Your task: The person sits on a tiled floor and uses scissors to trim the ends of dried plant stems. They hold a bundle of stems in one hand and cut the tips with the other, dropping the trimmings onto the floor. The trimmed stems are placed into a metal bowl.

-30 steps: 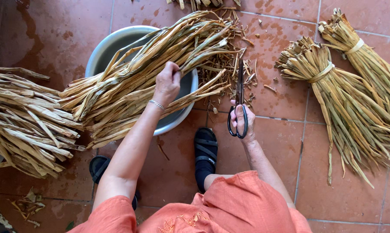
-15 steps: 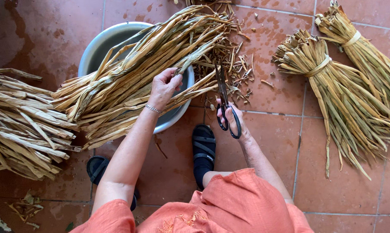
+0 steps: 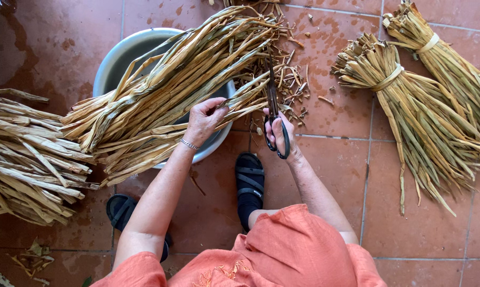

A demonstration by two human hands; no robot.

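A long bundle of dried yellow-brown leaf strips (image 3: 176, 79) lies across a grey metal basin (image 3: 118, 53). My left hand (image 3: 204, 120) grips the strips near the basin's right rim. My right hand (image 3: 281, 135) holds black scissors (image 3: 272, 101) by the handles, blades pointing away from me at the ragged ends of the strips. Small cut scraps (image 3: 296, 87) lie on the tiles by the blades.
Two tied bundles of dried leaves (image 3: 410, 106) (image 3: 452, 64) lie at the right. A loose pile of strips (image 3: 27, 159) lies at the left. My feet in black sandals (image 3: 249, 178) (image 3: 120, 210) rest on the red tiled floor (image 3: 420, 228).
The scissors have moved left and up, from over the bare tiles to the cut ends of the bundle. My left hand has slid down along the strips to the basin's rim.
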